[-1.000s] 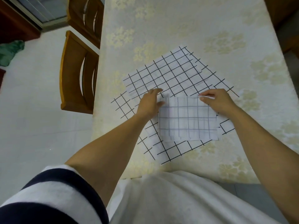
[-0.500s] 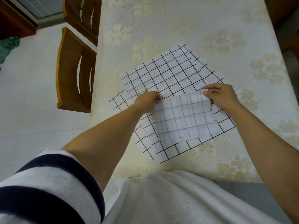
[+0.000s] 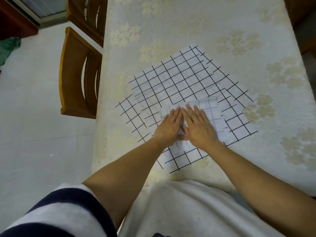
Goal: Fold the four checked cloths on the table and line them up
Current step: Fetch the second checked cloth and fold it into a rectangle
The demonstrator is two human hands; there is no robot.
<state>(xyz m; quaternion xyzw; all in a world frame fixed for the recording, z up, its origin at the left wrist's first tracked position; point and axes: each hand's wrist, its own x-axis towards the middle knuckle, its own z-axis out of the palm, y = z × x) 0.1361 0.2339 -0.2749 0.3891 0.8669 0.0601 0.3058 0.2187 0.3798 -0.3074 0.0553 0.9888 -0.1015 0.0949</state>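
Note:
White cloths with a black check lie overlapping on the table [image 3: 188, 23]. A large spread cloth [image 3: 172, 82] covers the far part of the pile and another spread cloth [image 3: 239, 120] shows at the right and near side. On top lies a small folded cloth [image 3: 210, 113] with a fainter grid. My left hand [image 3: 169, 125] and my right hand [image 3: 198, 125] rest flat on it side by side, fingers straight and touching at the thumbs. Both palms hide its middle.
The table has a pale cloth with yellow flower patterns. Two wooden chairs [image 3: 78, 74] stand at its left edge on a light tiled floor. A green cloth [image 3: 8, 47] lies on the floor at far left.
My hands have left the folded cloth's far corners and come together, flat on its middle. The cloth now lies flatter and slightly turned.

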